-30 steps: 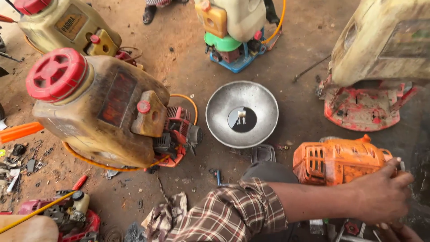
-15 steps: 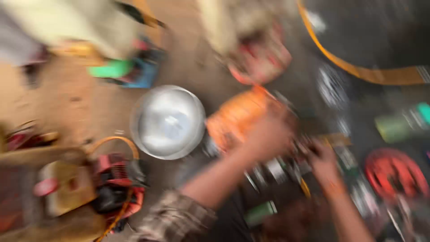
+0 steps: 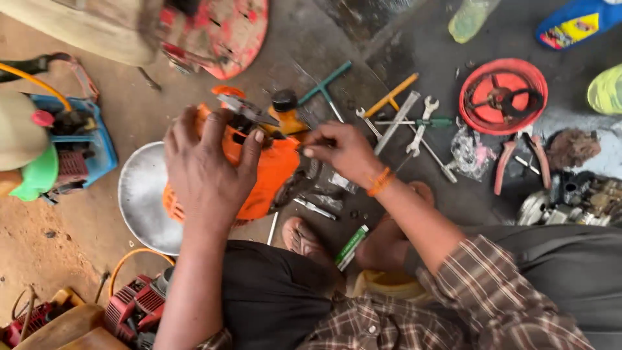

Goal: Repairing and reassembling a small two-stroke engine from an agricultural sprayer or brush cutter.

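My left hand (image 3: 204, 168) grips the top of an orange small engine (image 3: 272, 165) and holds it over the ground in front of my knees. My right hand (image 3: 340, 150) is pinched at the engine's right side, fingertips together on a thin tool or small part that I cannot make out. A black cap (image 3: 284, 100) sits on the engine's far end. Behind the engine lies a shiny metal bowl (image 3: 144, 198).
Wrenches (image 3: 421, 126), a T-handle tool (image 3: 324, 84) and a screwdriver lie on the dark floor to the right. A red round cover (image 3: 504, 96) and pliers (image 3: 518, 159) sit farther right. A blue-based sprayer (image 3: 58, 149) stands at left, a red engine (image 3: 136, 308) at bottom left.
The view has swung and settled from a blur. My left hand still holds the orange engine, now closer to me. My right hand has come onto the engine's side.
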